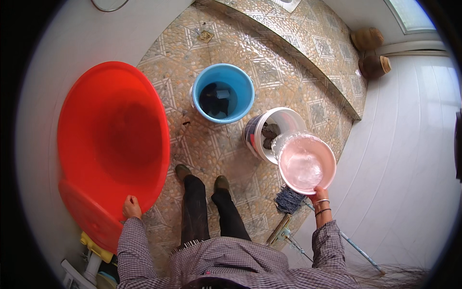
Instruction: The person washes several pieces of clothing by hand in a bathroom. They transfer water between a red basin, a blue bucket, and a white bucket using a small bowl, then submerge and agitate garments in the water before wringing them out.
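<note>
My right hand [319,195] grips the near rim of a pink plastic basin [328,156] with clear water in it. The basin tilts over a white plastic bucket [294,116], and water spills across its far left edge toward that bucket. Dark, wet-looking cloth [270,134] lies inside the bucket. My left hand [132,207] is curled into a fist with nothing visible in it. It is by the near rim of a large red plastic tub [85,123], beside a second red plastic piece [90,213]. Whether the fist touches either cannot be told.
A blue bucket [242,88] ahead holds water and dark cloth. A string mop [290,199] and a sponge mop [279,229] are at the right. A raised tiled step [288,45] crosses the far side, with brown jars [373,67] on it. A floor drain [205,36] lies ahead.
</note>
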A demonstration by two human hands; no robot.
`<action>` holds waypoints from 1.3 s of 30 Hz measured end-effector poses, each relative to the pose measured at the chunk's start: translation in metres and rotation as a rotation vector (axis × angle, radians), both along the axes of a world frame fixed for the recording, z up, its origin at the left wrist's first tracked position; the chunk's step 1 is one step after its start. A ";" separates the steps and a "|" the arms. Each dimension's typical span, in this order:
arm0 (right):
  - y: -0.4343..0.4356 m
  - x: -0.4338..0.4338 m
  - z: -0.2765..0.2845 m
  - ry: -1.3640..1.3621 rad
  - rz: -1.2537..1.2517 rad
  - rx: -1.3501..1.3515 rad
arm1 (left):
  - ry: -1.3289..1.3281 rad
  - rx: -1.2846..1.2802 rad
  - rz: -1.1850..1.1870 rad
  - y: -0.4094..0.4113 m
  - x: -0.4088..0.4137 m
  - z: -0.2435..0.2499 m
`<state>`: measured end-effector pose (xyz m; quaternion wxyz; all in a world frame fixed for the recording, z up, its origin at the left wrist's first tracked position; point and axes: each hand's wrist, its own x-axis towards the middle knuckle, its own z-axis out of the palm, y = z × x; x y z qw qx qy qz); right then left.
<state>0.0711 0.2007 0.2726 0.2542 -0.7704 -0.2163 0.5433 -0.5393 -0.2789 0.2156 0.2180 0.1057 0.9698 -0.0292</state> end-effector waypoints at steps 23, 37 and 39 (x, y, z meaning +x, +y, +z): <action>0.093 -0.109 0.087 -1.284 0.992 0.838 | 0.044 -0.052 -0.013 0.026 0.009 0.015; -0.113 -0.725 -0.006 -0.145 1.643 1.048 | 0.063 0.015 -0.014 0.032 0.012 0.025; -0.147 -0.769 -0.043 -0.288 1.816 1.105 | 0.065 0.045 -0.019 0.024 0.007 0.027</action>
